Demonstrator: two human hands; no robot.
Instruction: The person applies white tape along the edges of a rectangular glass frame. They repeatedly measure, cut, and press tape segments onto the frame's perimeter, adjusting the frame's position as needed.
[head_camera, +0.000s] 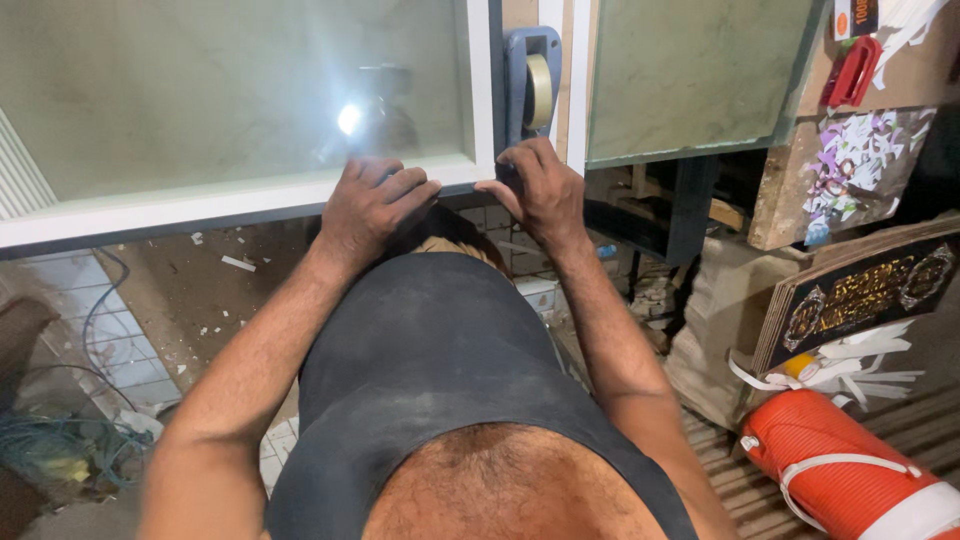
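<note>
White frame (250, 200) — left hand (372, 205), right hand (540, 190) pressing its lower edge.

Orange cooler (850, 470) cut off at corner; tape dispenser (532, 80) base behind right hand (540, 190).

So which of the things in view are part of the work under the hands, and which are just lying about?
In hand:
- left hand pressing on the white frame
- right hand at the frame's corner
- glass panel in the frame
- tape dispenser just above the right hand

Lying about:
- orange jug
- red handle
- dark carved board
- tangled cables
</note>
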